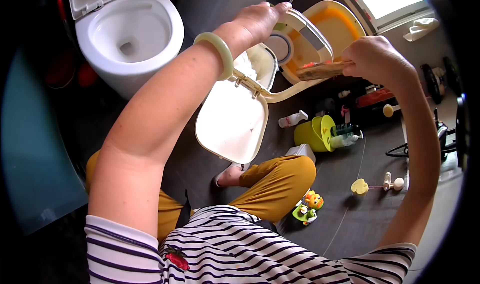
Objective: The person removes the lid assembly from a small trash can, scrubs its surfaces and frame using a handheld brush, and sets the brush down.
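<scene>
Right fingers round wooden tool; unreadable red lettering on white bottle

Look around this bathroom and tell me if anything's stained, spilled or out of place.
The cream tub near the window has orange marks inside, possibly staining against its pale plastic. Small toys sit on the dark floor beside your right knee, an odd spot. I see no clear spill.
</scene>
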Action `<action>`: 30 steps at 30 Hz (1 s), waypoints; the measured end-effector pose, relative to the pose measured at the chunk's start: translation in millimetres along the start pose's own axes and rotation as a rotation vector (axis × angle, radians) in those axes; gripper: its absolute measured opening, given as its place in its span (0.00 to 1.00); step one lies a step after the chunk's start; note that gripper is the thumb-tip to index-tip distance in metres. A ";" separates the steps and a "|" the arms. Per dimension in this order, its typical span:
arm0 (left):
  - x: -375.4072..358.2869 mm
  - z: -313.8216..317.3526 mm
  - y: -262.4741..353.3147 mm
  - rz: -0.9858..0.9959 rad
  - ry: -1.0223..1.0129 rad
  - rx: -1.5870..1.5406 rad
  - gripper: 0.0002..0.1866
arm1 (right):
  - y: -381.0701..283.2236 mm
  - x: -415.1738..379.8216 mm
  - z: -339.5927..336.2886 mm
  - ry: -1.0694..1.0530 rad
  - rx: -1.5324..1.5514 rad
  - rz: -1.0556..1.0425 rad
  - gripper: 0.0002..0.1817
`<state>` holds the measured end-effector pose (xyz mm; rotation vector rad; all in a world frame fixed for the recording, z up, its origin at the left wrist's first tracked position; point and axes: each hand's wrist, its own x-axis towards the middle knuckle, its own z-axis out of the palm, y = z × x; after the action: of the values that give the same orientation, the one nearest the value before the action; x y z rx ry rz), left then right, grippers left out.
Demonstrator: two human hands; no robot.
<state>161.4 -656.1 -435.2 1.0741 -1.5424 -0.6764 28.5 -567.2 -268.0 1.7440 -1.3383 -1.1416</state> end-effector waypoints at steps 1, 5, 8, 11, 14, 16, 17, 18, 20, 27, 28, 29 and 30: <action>-0.3 -1.3 1.6 -0.002 -0.001 -0.013 0.31 | 2.3 -2.2 -1.1 0.055 -0.045 -0.035 0.09; 8.9 2.5 -6.1 0.010 0.005 0.054 0.33 | -30.9 26.0 28.1 -0.073 0.030 -0.125 0.10; 0.8 -6.9 7.7 -0.054 -0.014 0.037 0.33 | -56.3 35.3 57.0 -0.068 0.290 -0.140 0.14; 7.8 -5.2 -1.9 -0.092 -0.087 0.012 0.34 | -38.5 26.4 73.0 -0.007 0.291 -0.137 0.13; 14.1 8.6 -19.8 0.131 0.031 0.078 0.33 | -13.8 6.0 42.2 -0.016 0.245 0.020 0.11; 10.1 7.2 -18.3 0.169 0.023 0.077 0.33 | -5.8 -3.5 28.9 0.094 0.107 -0.002 0.10; 10.9 5.5 -15.1 0.136 0.021 0.064 0.32 | -7.4 -5.2 22.9 0.108 0.115 0.004 0.10; 9.9 2.2 -9.6 0.103 0.020 0.050 0.32 | -11.1 -1.4 24.9 0.091 0.078 -0.035 0.11; 12.2 1.4 -9.5 0.101 0.016 0.092 0.32 | -24.1 10.1 40.7 0.084 0.104 -0.134 0.12; 0.5 -11.9 12.7 -0.132 -0.111 -0.008 0.34 | -40.2 -2.4 87.9 0.076 0.253 -0.020 0.12; -0.5 -12.0 12.7 -0.146 -0.133 -0.032 0.34 | -29.0 -9.4 79.5 0.109 0.207 0.000 0.11; -0.9 -12.0 13.4 -0.148 -0.139 -0.036 0.34 | -19.0 -17.0 69.1 0.139 0.167 0.021 0.10; -1.8 -12.3 15.2 -0.154 -0.130 -0.046 0.34 | -10.5 -26.6 53.0 0.169 0.149 0.030 0.10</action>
<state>169.0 -646.5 -419.9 1.1415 -1.5573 -0.8984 -18.4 -538.1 -292.2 1.8746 -1.3698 -0.8763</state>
